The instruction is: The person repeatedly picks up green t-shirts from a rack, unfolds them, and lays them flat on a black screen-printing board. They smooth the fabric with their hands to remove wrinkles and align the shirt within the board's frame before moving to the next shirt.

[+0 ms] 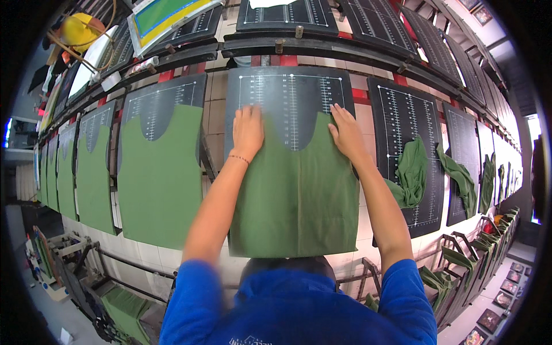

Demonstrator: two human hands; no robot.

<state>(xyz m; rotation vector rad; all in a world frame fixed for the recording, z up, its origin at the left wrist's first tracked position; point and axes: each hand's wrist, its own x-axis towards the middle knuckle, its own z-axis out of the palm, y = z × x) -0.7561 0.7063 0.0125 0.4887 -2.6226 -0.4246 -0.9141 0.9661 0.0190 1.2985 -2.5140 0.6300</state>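
Green fabric panel [296, 198] lies flat on a black ruled board [279, 86], reaching its lower edge, neckline cut-out toward the upper edge. Left hand [248, 131] rests on the panel's top near the board's left edge, right hand [347, 135] near the right edge. Grip released on both, fingers extended. Crumpled green fabric [411, 175] sits toward the lower half of the board to the right [397, 109].

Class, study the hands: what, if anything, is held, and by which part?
The left hand and right hand lie at the upper left and upper right corners of the green cloth; whether they pinch or only touch it cannot be told.
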